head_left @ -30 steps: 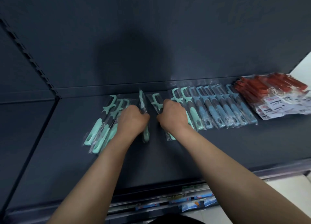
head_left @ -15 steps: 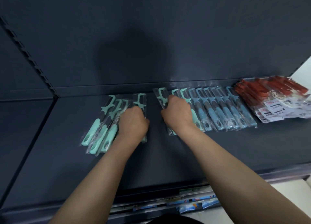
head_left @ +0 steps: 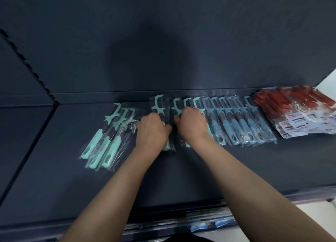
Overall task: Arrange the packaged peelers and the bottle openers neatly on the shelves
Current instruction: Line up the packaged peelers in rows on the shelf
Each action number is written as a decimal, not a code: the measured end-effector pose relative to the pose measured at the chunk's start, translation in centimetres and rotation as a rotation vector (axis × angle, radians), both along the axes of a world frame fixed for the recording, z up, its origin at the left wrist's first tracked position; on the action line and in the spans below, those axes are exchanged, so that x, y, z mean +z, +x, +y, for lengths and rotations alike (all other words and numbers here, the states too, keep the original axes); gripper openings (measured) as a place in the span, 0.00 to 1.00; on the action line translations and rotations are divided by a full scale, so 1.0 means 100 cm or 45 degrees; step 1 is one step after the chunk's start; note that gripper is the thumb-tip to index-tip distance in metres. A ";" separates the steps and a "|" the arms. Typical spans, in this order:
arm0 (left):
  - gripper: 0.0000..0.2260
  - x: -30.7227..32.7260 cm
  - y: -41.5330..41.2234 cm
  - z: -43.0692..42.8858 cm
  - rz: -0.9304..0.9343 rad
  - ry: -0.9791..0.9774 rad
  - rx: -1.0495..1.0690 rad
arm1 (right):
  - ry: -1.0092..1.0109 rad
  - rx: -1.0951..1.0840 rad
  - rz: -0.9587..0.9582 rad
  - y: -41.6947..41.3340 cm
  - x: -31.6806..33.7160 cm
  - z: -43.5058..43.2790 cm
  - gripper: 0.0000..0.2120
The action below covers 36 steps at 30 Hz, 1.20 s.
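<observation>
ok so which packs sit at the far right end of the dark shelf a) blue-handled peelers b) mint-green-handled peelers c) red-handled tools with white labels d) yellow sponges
c: the red-handled tools with white labels lie furthest right, beyond the row of blue-handled peelers.

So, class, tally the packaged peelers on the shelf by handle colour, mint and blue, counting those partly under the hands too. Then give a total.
Mint-handled peelers: 7 (3 in the loose pile, 4 at the hands)
Blue-handled peelers: 6
Total: 13
</observation>
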<state>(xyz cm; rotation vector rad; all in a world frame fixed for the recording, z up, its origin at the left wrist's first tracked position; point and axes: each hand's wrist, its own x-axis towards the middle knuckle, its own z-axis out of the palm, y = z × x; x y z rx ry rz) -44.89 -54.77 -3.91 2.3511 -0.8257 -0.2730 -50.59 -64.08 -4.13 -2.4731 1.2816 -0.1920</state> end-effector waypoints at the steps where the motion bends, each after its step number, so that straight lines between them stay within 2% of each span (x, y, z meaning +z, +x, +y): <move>1: 0.12 0.000 -0.001 -0.002 0.008 -0.011 0.007 | -0.002 0.008 -0.007 0.000 0.000 -0.001 0.13; 10: 0.12 -0.005 -0.005 -0.015 0.041 -0.049 0.030 | -0.035 0.036 -0.024 -0.004 -0.002 -0.008 0.06; 13: 0.14 -0.006 -0.008 -0.021 0.056 -0.057 0.031 | -0.008 0.013 -0.099 -0.008 0.001 -0.012 0.10; 16: 0.12 -0.006 -0.011 -0.025 0.054 -0.039 0.019 | -0.050 -0.023 -0.152 -0.010 0.002 -0.017 0.10; 18: 0.10 -0.007 -0.011 -0.027 0.060 -0.021 0.015 | -0.080 -0.007 -0.158 -0.012 0.001 -0.019 0.09; 21: 0.14 -0.013 -0.009 -0.030 0.038 0.018 -0.014 | -0.061 0.037 -0.154 -0.014 -0.001 -0.019 0.09; 27: 0.15 -0.017 -0.007 -0.033 -0.010 0.059 -0.053 | -0.036 0.057 -0.065 -0.015 -0.006 -0.019 0.06; 36: 0.19 -0.011 -0.003 -0.020 -0.079 -0.015 -0.076 | -0.098 0.111 -0.113 -0.015 0.004 -0.011 0.10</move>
